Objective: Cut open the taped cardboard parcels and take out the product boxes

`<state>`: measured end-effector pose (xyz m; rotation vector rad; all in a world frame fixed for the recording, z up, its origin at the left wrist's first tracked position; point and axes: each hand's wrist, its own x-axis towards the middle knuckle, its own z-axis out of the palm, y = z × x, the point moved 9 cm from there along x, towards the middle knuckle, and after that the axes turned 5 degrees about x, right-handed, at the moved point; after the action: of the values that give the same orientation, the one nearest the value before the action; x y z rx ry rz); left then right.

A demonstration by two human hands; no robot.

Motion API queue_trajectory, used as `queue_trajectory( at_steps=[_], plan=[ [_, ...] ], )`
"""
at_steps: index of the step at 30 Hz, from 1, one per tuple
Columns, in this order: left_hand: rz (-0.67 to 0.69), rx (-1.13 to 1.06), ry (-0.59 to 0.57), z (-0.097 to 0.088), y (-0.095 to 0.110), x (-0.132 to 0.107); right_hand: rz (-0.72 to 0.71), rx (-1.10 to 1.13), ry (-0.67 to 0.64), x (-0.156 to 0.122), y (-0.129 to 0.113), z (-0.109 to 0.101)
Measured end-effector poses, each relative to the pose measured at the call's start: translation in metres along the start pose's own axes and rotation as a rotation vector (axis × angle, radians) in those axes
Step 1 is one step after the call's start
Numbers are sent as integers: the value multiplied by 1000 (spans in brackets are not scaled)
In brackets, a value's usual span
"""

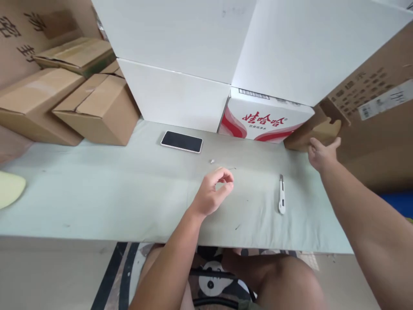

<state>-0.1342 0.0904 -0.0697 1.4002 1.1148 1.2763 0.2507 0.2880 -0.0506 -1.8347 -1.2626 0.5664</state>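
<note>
My left hand point(214, 193) hovers over the middle of the cloth-covered table, its fingers curved and a gap between thumb and fingertips. Nothing is in it. At the right, my right hand point(322, 154) grips a light brown cardboard piece point(327, 129) at the open end of a brown cardboard box point(301, 135); some of its fingers are hidden. Between the hands lies a white utility knife point(282, 194). A small white scrap point(212, 161) is just beyond my left hand.
A phone point(182, 141) lies face up near white panels point(180, 97). A white-and-red carton point(264, 117) stands at the back. Brown boxes point(100, 107) are grouped at the left. A large carton point(377, 129) borders the right side; a pale yellow object point(11, 189) sits at the left edge.
</note>
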Motion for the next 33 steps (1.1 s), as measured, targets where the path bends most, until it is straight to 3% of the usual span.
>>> queue_trajectory(
  at_steps=[3, 6, 8, 11, 16, 18, 20, 22, 25, 28, 33],
  plan=[
    [-15, 4, 34, -10, 4, -1, 94, 33, -136, -6, -7, 29],
    [-24, -73, 73, -23, 4, -9, 90, -52, -327, -48, -25, 63],
    [-21, -139, 89, -32, 4, -16, 2, -114, -452, -86, -49, 94],
    [-14, -220, 197, -54, 7, -27, -228, -169, -614, -150, -107, 158],
    [46, -349, 464, -96, 16, -49, -686, -118, -777, -259, -235, 295],
    [93, -409, 580, -114, 17, -56, -964, -49, -852, -308, -291, 343],
    [121, -454, 679, -132, 16, -62, -1225, -31, -859, -353, -335, 376],
    [134, -497, 763, -148, 14, -67, -1370, -153, -785, -384, -360, 397],
    [194, -532, 850, -168, 17, -75, -1427, -422, -685, -408, -369, 412],
    [253, -528, 851, -177, 23, -80, -1429, -557, -640, -411, -362, 410],
    [274, -540, 849, -177, 22, -81, -1369, -592, -597, -399, -351, 409]
  ],
)
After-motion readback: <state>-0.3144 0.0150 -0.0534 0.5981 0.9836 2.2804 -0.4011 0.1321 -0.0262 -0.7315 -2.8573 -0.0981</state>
